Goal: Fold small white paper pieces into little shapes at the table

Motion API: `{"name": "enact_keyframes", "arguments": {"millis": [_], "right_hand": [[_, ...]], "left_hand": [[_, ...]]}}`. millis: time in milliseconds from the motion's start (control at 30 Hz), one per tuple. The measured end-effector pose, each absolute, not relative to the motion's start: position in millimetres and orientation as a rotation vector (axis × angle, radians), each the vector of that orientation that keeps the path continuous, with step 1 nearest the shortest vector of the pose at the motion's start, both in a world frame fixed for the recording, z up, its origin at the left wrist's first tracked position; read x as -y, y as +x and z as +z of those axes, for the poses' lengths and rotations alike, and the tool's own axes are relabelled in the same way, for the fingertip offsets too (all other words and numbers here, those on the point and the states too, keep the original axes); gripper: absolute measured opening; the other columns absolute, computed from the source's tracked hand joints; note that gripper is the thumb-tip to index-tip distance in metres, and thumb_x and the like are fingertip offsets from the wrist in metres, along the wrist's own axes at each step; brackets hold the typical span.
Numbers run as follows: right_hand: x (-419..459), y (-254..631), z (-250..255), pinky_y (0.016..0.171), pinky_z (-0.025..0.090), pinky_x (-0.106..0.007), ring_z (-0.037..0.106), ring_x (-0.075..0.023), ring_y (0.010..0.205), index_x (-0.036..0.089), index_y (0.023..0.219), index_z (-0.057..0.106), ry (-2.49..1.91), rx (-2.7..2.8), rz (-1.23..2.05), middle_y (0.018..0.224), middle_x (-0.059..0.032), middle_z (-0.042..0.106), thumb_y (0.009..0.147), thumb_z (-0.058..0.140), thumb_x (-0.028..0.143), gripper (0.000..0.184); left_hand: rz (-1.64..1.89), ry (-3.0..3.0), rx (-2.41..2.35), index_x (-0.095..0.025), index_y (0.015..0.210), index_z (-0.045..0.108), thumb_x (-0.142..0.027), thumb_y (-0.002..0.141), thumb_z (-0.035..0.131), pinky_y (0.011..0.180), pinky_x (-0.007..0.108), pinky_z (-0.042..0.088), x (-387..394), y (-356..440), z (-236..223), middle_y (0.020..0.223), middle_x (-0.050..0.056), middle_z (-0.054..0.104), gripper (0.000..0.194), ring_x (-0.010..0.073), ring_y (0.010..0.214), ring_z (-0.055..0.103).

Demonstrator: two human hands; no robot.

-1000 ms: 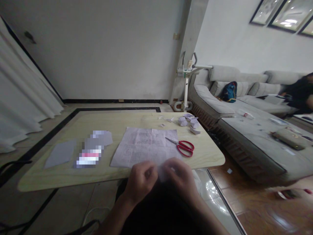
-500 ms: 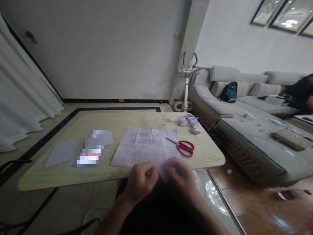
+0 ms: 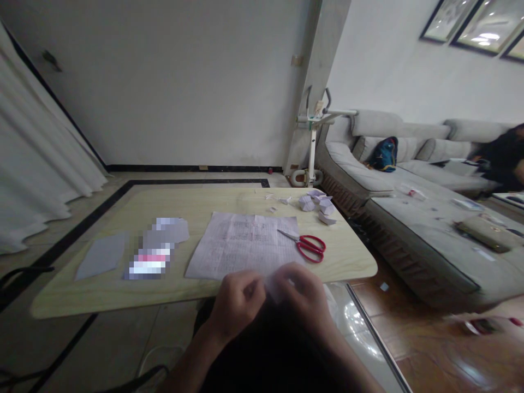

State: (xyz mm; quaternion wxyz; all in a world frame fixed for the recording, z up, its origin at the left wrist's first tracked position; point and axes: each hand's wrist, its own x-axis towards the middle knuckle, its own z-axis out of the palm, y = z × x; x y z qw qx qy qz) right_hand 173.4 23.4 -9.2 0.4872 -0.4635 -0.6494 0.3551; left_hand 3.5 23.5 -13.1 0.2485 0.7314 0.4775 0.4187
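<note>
My left hand (image 3: 239, 300) and my right hand (image 3: 305, 297) are close together at the table's near edge, fingers curled and closed. Between their fingertips is a small piece of white paper (image 3: 275, 289), blurred and mostly covered by the fingers. Just beyond them a large creased sheet of paper with printed lines (image 3: 245, 240) lies flat. Red-handled scissors (image 3: 311, 249) rest partly on its right side, blades pointing left. Several folded paper pieces (image 3: 306, 203) sit at the table's far right corner, with small paper scraps (image 3: 272, 209) to their left.
On the left of the pale wooden table (image 3: 102, 297) are a plain sheet of paper (image 3: 102, 255) and a pixelated item (image 3: 153, 256). A grey sofa (image 3: 426, 240) stands to the right, with a person (image 3: 505, 158) at its far end. A bottle (image 3: 487, 326) lies at lower right.
Almost nothing differs. Both hands keep their places with the small paper between them, and the things on the table have not moved.
</note>
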Motion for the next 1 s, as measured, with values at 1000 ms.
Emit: {"name": "enact_keyframes", "arguments": {"millis": [1000], "right_hand": [[-24,165,-28,0.064,0.052,-0.03,0.059,-0.0189,0.076,0.021,0.087,0.065,-1.007,1.742,0.232,0.085,-0.0046,0.058,0.08,0.061,0.007,0.017]], "left_hand": [[1.159,2.083,-1.509,-0.018,0.074,0.06,-0.019,0.087,0.048,0.052,0.02,0.038,-26,8,-25,0.056,-0.004,0.056,0.017,0.0115,0.05,0.056]]}}
